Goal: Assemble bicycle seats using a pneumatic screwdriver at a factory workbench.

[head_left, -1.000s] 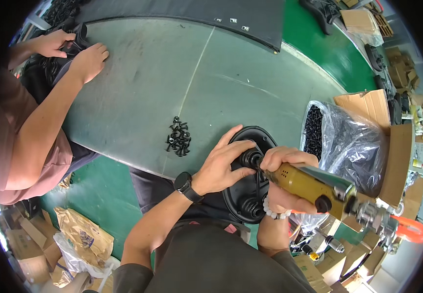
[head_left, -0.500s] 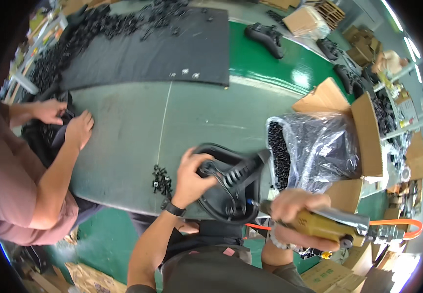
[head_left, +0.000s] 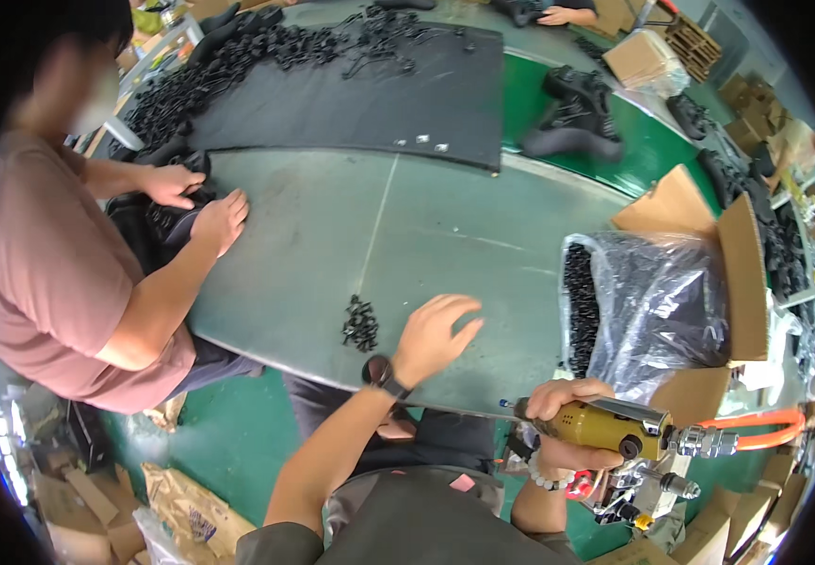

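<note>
My left hand (head_left: 437,341) hovers over the green table (head_left: 304,245) with its fingers apart and nothing in them. Just left of it lies a small pile of black screw-like parts (head_left: 360,323). My right hand (head_left: 567,426) is closed around a yellow air screwdriver (head_left: 605,431), whose tip points left near the table's front edge. An orange hose (head_left: 767,429) leads off the tool to the right. Out on the bright green strip, a large black moulded part (head_left: 573,118), slightly blurred, lies away from both hands.
An open cardboard box (head_left: 744,268) lined with clear plastic holds many small black parts. A co-worker (head_left: 78,273) at left handles a black part. The black mat (head_left: 351,113) bears a heap of black pieces along its far edge. More black parts (head_left: 727,174) stand at right.
The black moulded part has left my left hand and now lies on the bright green strip. My left hand has opened. The screwdriver has moved away from the part. The view has shifted.
</note>
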`<state>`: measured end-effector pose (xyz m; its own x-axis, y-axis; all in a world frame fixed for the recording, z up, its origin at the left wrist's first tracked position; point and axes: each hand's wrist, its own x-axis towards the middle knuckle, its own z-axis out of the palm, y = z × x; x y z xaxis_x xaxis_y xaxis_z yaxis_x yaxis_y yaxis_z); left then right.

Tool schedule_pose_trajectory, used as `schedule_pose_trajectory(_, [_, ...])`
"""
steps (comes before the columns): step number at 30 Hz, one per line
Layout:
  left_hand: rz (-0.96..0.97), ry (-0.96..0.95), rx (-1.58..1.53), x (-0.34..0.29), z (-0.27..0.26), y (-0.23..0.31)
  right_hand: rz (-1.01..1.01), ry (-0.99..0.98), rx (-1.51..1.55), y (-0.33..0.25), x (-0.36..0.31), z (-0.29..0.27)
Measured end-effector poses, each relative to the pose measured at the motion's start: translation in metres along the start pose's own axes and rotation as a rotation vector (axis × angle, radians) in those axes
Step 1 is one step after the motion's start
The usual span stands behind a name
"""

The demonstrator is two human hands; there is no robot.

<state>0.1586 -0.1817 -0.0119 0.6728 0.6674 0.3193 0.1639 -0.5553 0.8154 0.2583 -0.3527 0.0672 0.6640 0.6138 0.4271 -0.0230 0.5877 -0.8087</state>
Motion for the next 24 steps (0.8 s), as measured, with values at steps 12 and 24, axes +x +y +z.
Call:
schedule_pose_trajectory(12, [-0.319,0.277,0.744,-0.046,-0.069,-0.051,0.189,-0.016,0.121,0.013,-0.033,0.020])
schedule_pose_trajectory(24, [-0.601,0.066,-0.977,-0.099,-0.021,0.032,-0.171,0.030,0.186,0.007,-0.024,0.042])
